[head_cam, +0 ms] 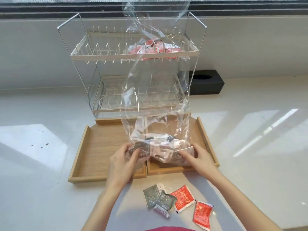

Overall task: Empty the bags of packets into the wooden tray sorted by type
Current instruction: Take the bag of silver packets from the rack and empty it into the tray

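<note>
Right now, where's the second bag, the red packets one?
Head view: the bag of red packets lies on the dish rack's top tier, right half, behind the wooden tray.

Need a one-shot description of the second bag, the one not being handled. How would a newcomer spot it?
Start at the two-tier wire dish rack standing behind the wooden tray. On the right half of its upper shelf lies a clear bag of red packets, partly seen through the bag in front. Unlike the held bag, gripped by the left hand and right hand, nothing touches it.
</note>
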The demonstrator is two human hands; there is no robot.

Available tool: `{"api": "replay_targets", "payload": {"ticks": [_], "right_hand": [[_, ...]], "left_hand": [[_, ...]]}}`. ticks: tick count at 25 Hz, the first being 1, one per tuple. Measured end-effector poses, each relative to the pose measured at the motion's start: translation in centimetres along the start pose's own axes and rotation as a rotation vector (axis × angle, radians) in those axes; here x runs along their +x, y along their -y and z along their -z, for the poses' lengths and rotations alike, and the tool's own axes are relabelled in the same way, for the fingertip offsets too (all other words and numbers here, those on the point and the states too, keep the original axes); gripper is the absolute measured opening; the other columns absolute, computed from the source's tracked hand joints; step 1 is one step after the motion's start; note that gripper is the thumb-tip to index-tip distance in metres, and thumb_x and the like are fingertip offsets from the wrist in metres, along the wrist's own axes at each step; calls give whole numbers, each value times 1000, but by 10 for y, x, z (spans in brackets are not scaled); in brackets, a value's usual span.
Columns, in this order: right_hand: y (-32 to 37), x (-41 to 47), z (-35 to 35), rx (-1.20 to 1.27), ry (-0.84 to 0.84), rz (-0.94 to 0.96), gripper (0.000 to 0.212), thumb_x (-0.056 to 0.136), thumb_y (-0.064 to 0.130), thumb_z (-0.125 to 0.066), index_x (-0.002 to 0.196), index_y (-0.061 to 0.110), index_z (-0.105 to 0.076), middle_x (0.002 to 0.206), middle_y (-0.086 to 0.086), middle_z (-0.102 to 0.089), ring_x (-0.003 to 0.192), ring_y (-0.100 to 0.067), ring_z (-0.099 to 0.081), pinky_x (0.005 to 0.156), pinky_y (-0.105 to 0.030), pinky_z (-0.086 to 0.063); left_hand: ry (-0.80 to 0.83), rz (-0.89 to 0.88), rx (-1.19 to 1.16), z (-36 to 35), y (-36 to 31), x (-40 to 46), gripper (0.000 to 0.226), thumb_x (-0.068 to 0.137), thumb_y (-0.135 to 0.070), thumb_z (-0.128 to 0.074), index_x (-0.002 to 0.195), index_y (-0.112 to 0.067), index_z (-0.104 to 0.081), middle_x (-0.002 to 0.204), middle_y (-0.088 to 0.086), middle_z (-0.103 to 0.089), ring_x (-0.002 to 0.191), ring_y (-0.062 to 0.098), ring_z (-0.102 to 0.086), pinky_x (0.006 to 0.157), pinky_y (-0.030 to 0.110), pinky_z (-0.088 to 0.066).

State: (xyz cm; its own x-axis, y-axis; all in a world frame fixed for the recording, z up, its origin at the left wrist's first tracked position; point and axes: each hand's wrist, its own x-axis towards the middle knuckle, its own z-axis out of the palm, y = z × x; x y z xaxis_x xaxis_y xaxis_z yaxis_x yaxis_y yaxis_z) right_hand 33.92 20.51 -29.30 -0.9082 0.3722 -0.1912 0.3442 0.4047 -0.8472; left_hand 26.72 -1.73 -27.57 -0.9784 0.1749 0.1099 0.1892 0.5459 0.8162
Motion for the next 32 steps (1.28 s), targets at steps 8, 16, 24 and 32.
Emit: {"api": "replay_targets", "payload": {"ticks": [8,16,24,32], "right_hand": [[-17,-20,41,-3,-166,-106,21,82,33,-62,95,16,-60,81,-2,-66,76,-21,-60,78,-38,-48],[-23,-23,56,331,-16,-178,39,83,1,-58,114,22,-49,91,-8,-65,65,-13,-65,61,-16,-52],[-13,-10,69,205,-171,-98,27,86,4,-55,113,9,-58,69,-4,-58,52,-8,-57,51,-9,-47],[25,-4,89,116,-368,78,12,82,23,-64,94,18,-64,57,2,-57,40,0,-51,54,-6,-43]], "left_hand": [[184,41,9,-34,-16,-14,24,85,-32,-56,102,-16,-60,80,0,-64,75,16,-60,63,20,-36],[475,203,-228,-28,-16,-17,56,80,-4,-60,124,-30,-35,103,-7,-55,84,3,-58,76,26,-47],[244,54,-70,-22,-13,-12,37,87,-7,-52,122,-19,-53,72,0,-63,59,22,-64,59,26,-53],[20,-224,9,-2,-35,6,16,90,-17,-48,93,-21,-63,68,-5,-61,59,12,-59,62,25,-48]]}}
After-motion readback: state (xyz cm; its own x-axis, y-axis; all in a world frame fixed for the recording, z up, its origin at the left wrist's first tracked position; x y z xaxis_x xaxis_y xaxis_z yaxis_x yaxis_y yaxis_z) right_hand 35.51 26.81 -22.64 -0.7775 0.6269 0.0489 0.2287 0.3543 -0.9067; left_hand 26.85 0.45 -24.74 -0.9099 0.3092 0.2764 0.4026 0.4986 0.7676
